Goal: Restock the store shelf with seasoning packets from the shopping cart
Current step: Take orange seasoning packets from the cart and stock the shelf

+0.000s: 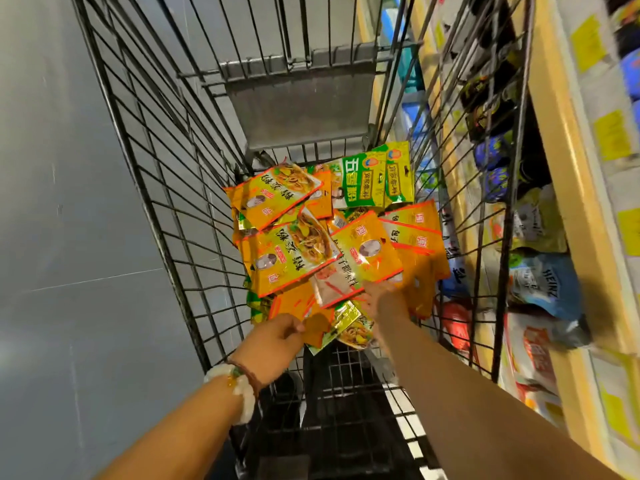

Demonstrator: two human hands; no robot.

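Note:
Several orange and green seasoning packets [294,258] lie piled in the bottom of a black wire shopping cart [166,188]. My left hand [277,337], with beaded bracelets on the wrist, pinches the near edge of an orange packet [317,329] at the pile's front. My right hand [381,299] reaches into the pile and grips an orange packet [367,251] at its near corner; its fingers are blurred and partly hidden under the packet. Two green packets [374,178] lie at the far end of the pile.
A store shelf [568,174] with yellow price tags runs along the right of the cart, holding sauce pouches [543,285] and dark packets. Grey floor [62,220] lies to the left. The cart's folded child seat [301,98] stands at the far end.

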